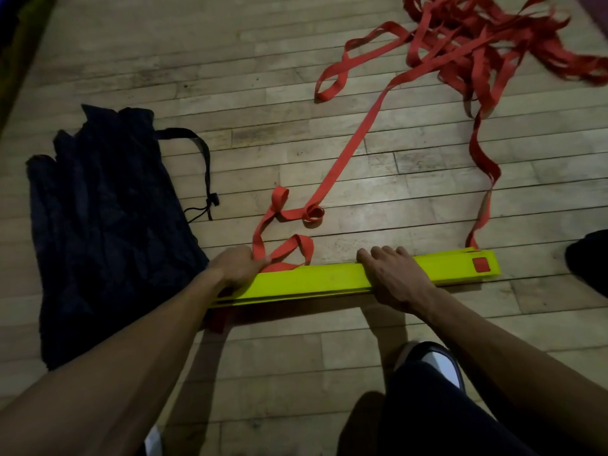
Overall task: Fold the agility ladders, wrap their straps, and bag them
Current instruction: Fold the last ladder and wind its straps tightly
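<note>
A stack of yellow ladder rungs (316, 279) lies flat on the wooden floor in front of me. My left hand (238, 264) sits at the stack's left end and grips the red strap (342, 159) where it leaves the rungs. My right hand (391, 274) rests on the stack right of its middle, fingers spread over the far edge. The strap loops near my left hand, then runs up and right into a tangled red pile (487, 44). A second strap length (483, 199) leaves the stack's right end. A dark drawstring bag (105, 225) lies crumpled to the left.
The bag's black cord (205, 166) trails on the floor toward the straps. My shoe (434, 360) and dark trouser leg are just below the rungs. A dark object (589, 258) sits at the right edge. Bare wooden floor (197, 77) stretches ahead.
</note>
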Demonstrator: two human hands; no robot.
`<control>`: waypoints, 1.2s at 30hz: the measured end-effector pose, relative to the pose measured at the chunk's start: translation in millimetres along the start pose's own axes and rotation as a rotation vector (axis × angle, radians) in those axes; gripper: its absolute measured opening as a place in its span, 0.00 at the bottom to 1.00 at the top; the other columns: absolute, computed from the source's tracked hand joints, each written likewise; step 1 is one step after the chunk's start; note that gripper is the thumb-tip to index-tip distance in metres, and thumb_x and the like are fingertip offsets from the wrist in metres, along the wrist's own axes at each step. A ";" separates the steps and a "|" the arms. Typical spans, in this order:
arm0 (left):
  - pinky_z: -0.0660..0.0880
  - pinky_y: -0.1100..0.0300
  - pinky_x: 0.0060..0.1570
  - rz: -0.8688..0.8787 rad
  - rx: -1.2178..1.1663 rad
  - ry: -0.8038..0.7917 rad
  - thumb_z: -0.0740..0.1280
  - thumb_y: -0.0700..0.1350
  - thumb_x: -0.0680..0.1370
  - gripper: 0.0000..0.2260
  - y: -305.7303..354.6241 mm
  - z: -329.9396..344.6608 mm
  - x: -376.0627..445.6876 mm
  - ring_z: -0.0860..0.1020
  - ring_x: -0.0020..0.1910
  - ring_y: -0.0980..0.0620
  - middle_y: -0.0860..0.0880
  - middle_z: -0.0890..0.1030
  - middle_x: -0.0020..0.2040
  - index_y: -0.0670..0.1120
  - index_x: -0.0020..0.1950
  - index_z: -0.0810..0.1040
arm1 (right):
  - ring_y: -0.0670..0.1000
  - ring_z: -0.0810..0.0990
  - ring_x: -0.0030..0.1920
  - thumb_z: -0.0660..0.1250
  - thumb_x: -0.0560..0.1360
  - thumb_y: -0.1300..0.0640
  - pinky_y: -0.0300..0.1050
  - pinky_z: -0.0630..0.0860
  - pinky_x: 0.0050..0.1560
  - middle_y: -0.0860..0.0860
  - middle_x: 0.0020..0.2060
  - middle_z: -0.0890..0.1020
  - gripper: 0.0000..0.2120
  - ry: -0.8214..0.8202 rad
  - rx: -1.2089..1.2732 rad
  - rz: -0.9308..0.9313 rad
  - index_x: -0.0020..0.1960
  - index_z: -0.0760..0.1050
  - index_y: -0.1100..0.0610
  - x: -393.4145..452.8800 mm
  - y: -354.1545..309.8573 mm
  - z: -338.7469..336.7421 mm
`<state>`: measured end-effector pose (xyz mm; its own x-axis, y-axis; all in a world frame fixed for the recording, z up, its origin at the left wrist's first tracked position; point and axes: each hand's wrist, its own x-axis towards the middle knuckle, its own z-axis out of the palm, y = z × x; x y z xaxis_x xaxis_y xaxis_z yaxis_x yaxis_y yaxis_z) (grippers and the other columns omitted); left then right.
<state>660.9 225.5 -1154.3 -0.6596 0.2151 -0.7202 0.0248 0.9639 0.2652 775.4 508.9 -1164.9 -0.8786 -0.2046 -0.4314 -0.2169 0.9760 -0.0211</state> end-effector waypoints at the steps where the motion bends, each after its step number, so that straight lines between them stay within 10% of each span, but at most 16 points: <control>1: 0.68 0.57 0.39 0.034 -0.004 0.048 0.58 0.56 0.84 0.19 1.2 2.1 1.2 0.75 0.40 0.51 0.49 0.77 0.39 0.46 0.41 0.75 | 0.58 0.74 0.60 0.71 0.72 0.52 0.54 0.68 0.61 0.55 0.59 0.74 0.31 -0.002 -0.013 -0.021 0.70 0.60 0.55 4.3 -7.0 -1.8; 8: 0.75 0.53 0.49 0.101 -0.388 0.052 0.60 0.49 0.85 0.17 39.0 8.4 10.2 0.81 0.44 0.45 0.47 0.84 0.42 0.42 0.43 0.81 | 0.59 0.74 0.59 0.68 0.73 0.55 0.53 0.71 0.57 0.56 0.59 0.73 0.26 0.090 0.058 -0.112 0.68 0.63 0.57 28.5 -53.6 -7.1; 13: 0.77 0.64 0.33 0.143 -0.909 0.020 0.60 0.41 0.85 0.14 45.1 -14.5 -3.3 0.81 0.35 0.54 0.45 0.81 0.39 0.42 0.43 0.79 | 0.59 0.74 0.54 0.66 0.74 0.60 0.52 0.70 0.53 0.56 0.55 0.73 0.34 0.150 0.109 -0.069 0.76 0.55 0.51 20.7 -40.0 -5.3; 19: 0.66 0.62 0.37 0.288 -0.175 -0.114 0.72 0.51 0.78 0.12 56.0 -9.6 -0.3 0.72 0.34 0.54 0.51 0.75 0.34 0.44 0.40 0.79 | 0.59 0.75 0.49 0.69 0.72 0.62 0.52 0.72 0.49 0.57 0.51 0.75 0.40 0.160 0.106 -0.069 0.78 0.54 0.49 17.4 -51.1 -5.6; 24: 0.75 0.59 0.45 0.269 -0.570 -0.024 0.66 0.46 0.82 0.10 50.8 -13.1 -2.5 0.81 0.42 0.51 0.44 0.82 0.44 0.41 0.46 0.81 | 0.57 0.77 0.44 0.76 0.64 0.61 0.52 0.75 0.44 0.56 0.47 0.77 0.40 0.190 0.055 -0.090 0.71 0.61 0.54 16.7 -51.1 6.2; 29: 0.70 0.58 0.41 0.279 -0.125 -0.112 0.75 0.54 0.74 0.15 56.1 -6.8 3.5 0.74 0.37 0.52 0.49 0.76 0.37 0.46 0.39 0.75 | 0.59 0.75 0.54 0.68 0.74 0.62 0.54 0.73 0.55 0.58 0.56 0.75 0.39 0.157 0.109 -0.098 0.78 0.51 0.52 17.6 -52.2 4.9; 36: 0.76 0.57 0.43 0.264 -0.402 0.052 0.65 0.44 0.82 0.08 61.7 -5.9 3.9 0.79 0.37 0.51 0.47 0.82 0.40 0.42 0.49 0.82 | 0.56 0.77 0.43 0.78 0.64 0.60 0.50 0.76 0.43 0.54 0.45 0.77 0.32 0.161 0.053 -0.064 0.62 0.65 0.54 13.8 -46.1 9.0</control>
<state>655.4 284.8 -1136.9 -0.7067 0.4265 -0.5645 -0.0887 0.7382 0.6687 777.1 461.8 -1178.0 -0.9216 -0.2713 -0.2776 -0.2554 0.9624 -0.0930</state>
